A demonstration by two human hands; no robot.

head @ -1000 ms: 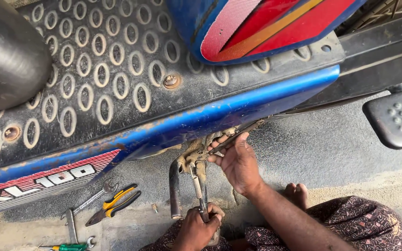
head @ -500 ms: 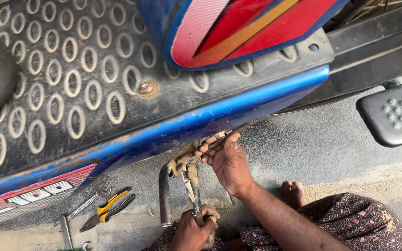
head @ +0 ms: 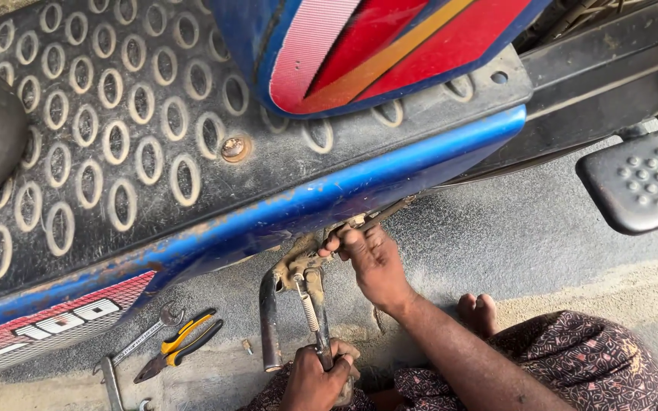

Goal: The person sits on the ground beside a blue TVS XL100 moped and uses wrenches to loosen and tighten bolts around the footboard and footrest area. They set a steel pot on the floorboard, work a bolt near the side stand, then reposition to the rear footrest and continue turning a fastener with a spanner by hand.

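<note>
1. Overhead, one blue two-wheeler (head: 321,205) is filling most of the view, its rubber floor mat (head: 116,144) studded with oval rings; it is looking heavy and rigid, not a thing to be shifted by hand.
2. One black ribbed footrest (head: 641,179) is jutting out at the right, well apart from the hands.
3. One metal stand (head: 269,320) is hanging below the blue edge from a rusty bracket (head: 302,262); it is looking stiff, heavy steel, best gripped along its bare leg.
4. The right hand (head: 375,266) is curling its fingers closed on the bracket end, just under the blue panel, by a thin rod (head: 386,213); what exactly it is pinching I cannot tell.
5. The left hand (head: 317,377) is wrapping tight around a slim metal tool (head: 321,335), which is running up beside the spring.
6. One coil spring (head: 308,304) is stretching down from the bracket; it is looking taut, springy and probably greasy, so taking it by its hooked end with a tool seems wiser than by bare fingers.
7. One pair of yellow-handled pliers (head: 180,354) is lying on the ground at the left.
8. At least two spanners (head: 142,339) are lying beside the pliers, one partly cut off by the frame edge.
</note>
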